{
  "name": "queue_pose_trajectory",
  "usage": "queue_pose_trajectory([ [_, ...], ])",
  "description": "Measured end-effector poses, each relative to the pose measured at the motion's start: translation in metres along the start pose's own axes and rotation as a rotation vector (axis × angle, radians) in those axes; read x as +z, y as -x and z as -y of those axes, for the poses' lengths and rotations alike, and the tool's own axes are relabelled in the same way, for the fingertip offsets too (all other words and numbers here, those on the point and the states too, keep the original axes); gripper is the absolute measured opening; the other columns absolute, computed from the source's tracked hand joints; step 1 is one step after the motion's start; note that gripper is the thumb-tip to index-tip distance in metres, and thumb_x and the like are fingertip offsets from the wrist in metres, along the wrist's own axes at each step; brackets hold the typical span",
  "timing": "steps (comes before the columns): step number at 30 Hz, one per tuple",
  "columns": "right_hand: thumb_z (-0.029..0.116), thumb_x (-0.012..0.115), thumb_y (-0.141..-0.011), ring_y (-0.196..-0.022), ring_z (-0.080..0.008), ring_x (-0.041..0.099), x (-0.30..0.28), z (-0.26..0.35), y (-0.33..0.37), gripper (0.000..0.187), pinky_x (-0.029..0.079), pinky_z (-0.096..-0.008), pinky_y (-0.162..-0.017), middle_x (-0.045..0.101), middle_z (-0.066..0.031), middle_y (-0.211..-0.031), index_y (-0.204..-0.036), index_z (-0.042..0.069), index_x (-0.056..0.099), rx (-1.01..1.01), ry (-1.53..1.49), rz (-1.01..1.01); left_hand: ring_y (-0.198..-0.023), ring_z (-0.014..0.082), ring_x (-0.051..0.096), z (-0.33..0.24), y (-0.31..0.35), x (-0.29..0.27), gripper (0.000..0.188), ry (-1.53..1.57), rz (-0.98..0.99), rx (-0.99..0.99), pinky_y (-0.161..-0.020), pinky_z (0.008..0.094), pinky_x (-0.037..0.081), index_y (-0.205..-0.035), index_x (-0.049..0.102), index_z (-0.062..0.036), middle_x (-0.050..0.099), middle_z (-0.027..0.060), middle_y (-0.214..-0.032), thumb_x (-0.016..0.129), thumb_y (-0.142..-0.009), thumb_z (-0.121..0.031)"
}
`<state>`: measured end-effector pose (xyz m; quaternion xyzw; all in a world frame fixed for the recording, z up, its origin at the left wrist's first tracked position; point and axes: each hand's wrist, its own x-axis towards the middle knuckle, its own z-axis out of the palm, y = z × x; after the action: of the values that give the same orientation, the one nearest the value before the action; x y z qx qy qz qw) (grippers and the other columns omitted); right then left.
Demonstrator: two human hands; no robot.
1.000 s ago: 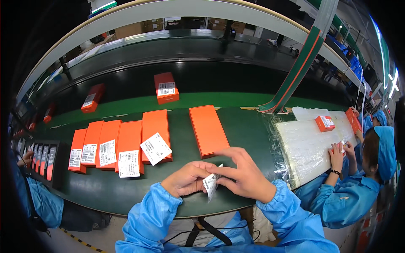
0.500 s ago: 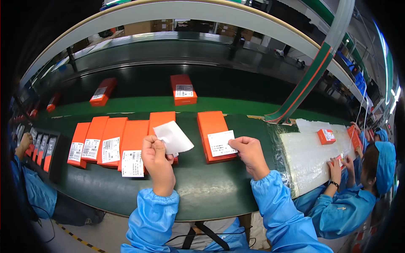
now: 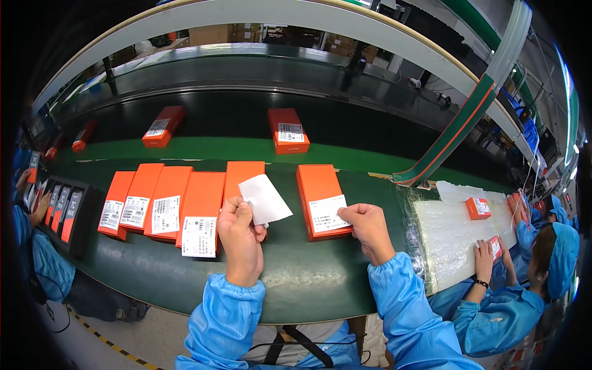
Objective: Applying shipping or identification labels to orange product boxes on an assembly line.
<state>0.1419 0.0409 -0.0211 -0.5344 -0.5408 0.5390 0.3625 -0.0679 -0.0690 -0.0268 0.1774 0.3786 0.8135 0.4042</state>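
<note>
My left hand (image 3: 242, 237) is closed, pinching a small white sheet of paper (image 3: 269, 200) between thumb and fingers; its blank side shows. With my right hand (image 3: 368, 228), also closed, I pinch the right edge of a printed white label (image 3: 325, 214). That label lies over the lower part of an orange box (image 3: 317, 182), in line with its front end; whether it is stuck down I cannot tell. Left of my left hand several orange boxes (image 3: 202, 191) lie side by side, with white labels (image 3: 199, 237) on their near ends. Another orange box (image 3: 245, 174) is partly hidden behind the paper and my left hand.
More orange boxes (image 3: 288, 126) lie on the dark conveyor belt (image 3: 222, 120) beyond the green bench (image 3: 296, 277). A green post (image 3: 447, 139) rises at the right. A co-worker (image 3: 518, 296) handles a box there; another person's hands (image 3: 41, 208) are near a black tray (image 3: 80, 216) at left.
The boxes on the belt appear slightly farther right, while the whole view has shifted a little. Both my hands keep their hold. At the far left, a co-worker's hand now lifts a box.
</note>
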Motion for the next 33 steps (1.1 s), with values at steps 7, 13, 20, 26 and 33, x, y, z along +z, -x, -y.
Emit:
queue_pose_trajectory([
  [7,0.015,0.075,-0.081,-0.053,-0.0039,0.048,0.0,-0.004,-0.002,0.016,0.034,-0.021,-0.046,0.065,-0.001,-0.071,-0.079,0.001,0.069,-0.032,0.058,-0.017,-0.054,0.0056,0.05,0.002,0.0,-0.001,0.013,0.008,0.029,-0.006,-0.045,0.0182,0.034,-0.101,0.053,-0.0074,0.062,0.0037,-0.08,0.049,-0.104,-0.019],
  [13,0.023,0.081,-0.076,-0.071,-0.0221,0.063,0.006,-0.002,0.005,0.032,0.051,-0.0327,-0.064,0.067,-0.0141,-0.081,-0.094,0.0,0.069,-0.284,0.575,-0.062,-0.055,0.0056,0.049,0.003,0.001,-0.002,0.012,-0.024,0.058,-0.029,-0.045,0.0191,0.034,-0.1,0.053,-0.008,0.061,0.0031,-0.08,0.049,-0.104,-0.018],
  [20,0.04,0.081,-0.077,-0.127,-0.0478,0.037,0.012,-0.016,0.015,0.095,0.043,-0.0521,-0.096,0.032,-0.03,-0.144,-0.152,0.012,0.03,-0.676,0.895,-0.393,-0.055,0.0061,0.049,0.008,0.0,0.004,0.011,-0.053,0.087,-0.033,-0.045,0.0193,0.034,-0.099,0.052,-0.0084,0.06,0.0026,-0.079,0.049,-0.103,-0.017],
  [26,0.043,0.076,-0.074,-0.118,-0.0466,0.05,0.026,-0.016,0.02,0.078,0.043,-0.0509,-0.101,0.046,-0.0308,-0.135,-0.14,0.008,0.05,-0.492,1.007,-0.172,-0.052,0.0045,0.046,0.016,-0.001,0.005,0.007,-0.142,0.062,0.029,-0.043,0.0176,0.033,-0.098,0.053,-0.0089,0.054,-0.0015,-0.071,0.05,-0.101,-0.014],
  [33,0.037,0.077,-0.073,-0.119,-0.0456,0.048,-0.135,-0.069,0.017,0.066,0.04,-0.0519,-0.102,0.05,-0.0293,-0.132,-0.128,0.005,0.06,-0.568,1.082,-0.591,-0.059,0.0029,0.047,0.033,0.018,0.009,0.006,-0.358,0.265,0.043,-0.05,0.0191,0.04,-0.096,0.052,-0.0082,0.052,-0.003,-0.075,0.053,-0.099,-0.013],
])
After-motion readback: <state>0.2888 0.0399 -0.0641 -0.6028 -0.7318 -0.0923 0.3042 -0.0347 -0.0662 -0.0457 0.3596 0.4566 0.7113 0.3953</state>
